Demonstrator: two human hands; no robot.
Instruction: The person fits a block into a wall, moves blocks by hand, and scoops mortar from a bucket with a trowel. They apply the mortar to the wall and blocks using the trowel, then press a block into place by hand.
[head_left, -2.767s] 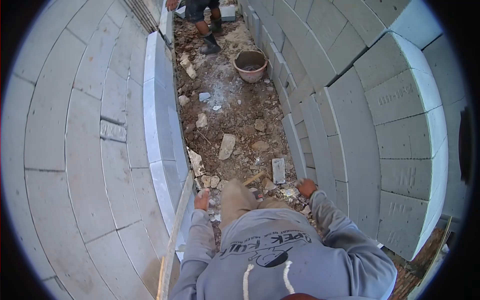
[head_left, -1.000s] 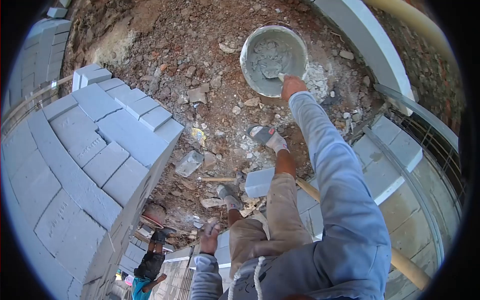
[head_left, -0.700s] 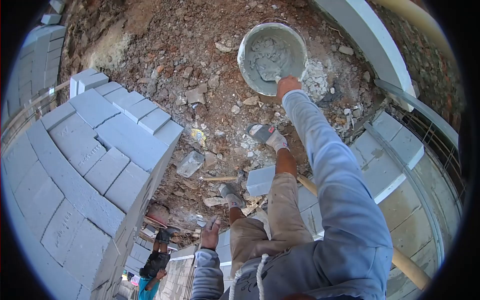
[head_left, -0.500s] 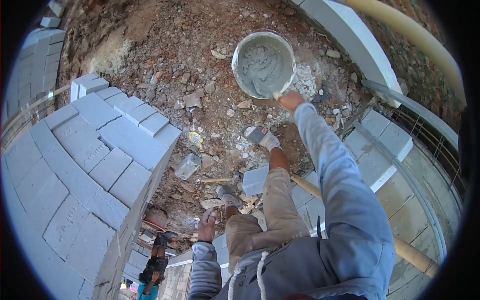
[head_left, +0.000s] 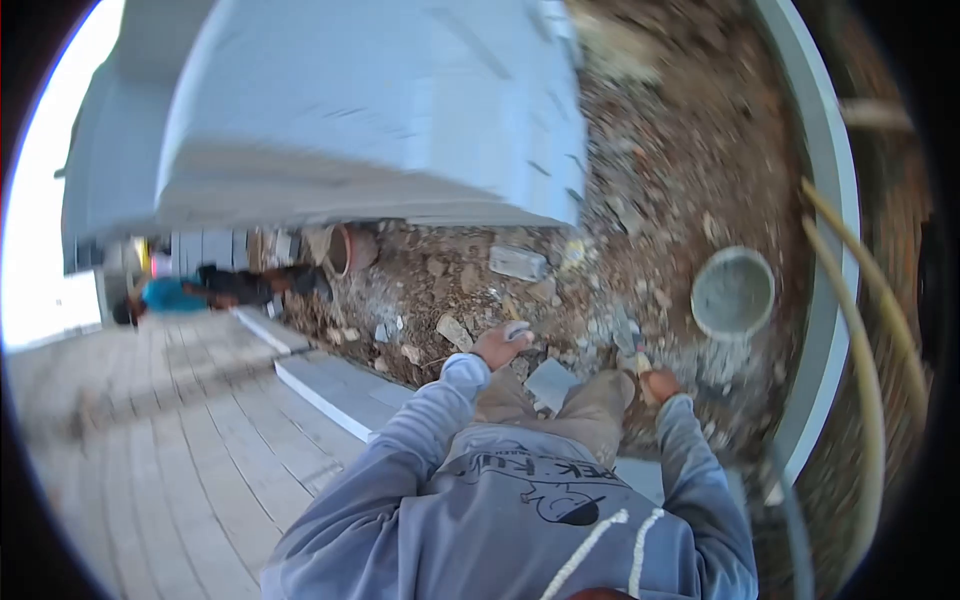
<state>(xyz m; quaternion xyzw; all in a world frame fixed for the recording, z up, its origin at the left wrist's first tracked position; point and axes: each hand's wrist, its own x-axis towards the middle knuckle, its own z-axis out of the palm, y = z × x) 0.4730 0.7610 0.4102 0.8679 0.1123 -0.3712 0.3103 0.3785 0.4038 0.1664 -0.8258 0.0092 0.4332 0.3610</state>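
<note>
Right hand (head_left: 659, 385) holds a tool (head_left: 642, 361), bucket (head_left: 696, 297) farther out

The right hand is closed around the pale handle of the tool. The tool sits just above the hand in the view, over the stony ground (head_left: 690, 180), close to the right knee. Its far end is blurry, so its shape is hard to tell.

The bucket is round and stands on the ground, up and to the right of the right hand, and apart from it. Some gray stuff (head_left: 733, 296) is inside.

The left hand (head_left: 497, 349) is out in front of the left knee with its fingers bent. A pale gray bit shows at the fingertips, but I cannot tell if the hand holds it or if it lies behind. Near this hand are rocks and a light block (head_left: 550, 385) between the knees. One more block (head_left: 518, 263) lies on the ground farther off.

A big pile of pale blocks (head_left: 380, 110) fills the top of the view, and it is smeared. Under its edge a reddish bucket (head_left: 361, 249) lies close to another person (head_left: 172, 294) in a blue-green shirt. Two long yellow poles (head_left: 866, 400) run along the right side, by a pale curved wall (head_left: 826, 140).
</note>
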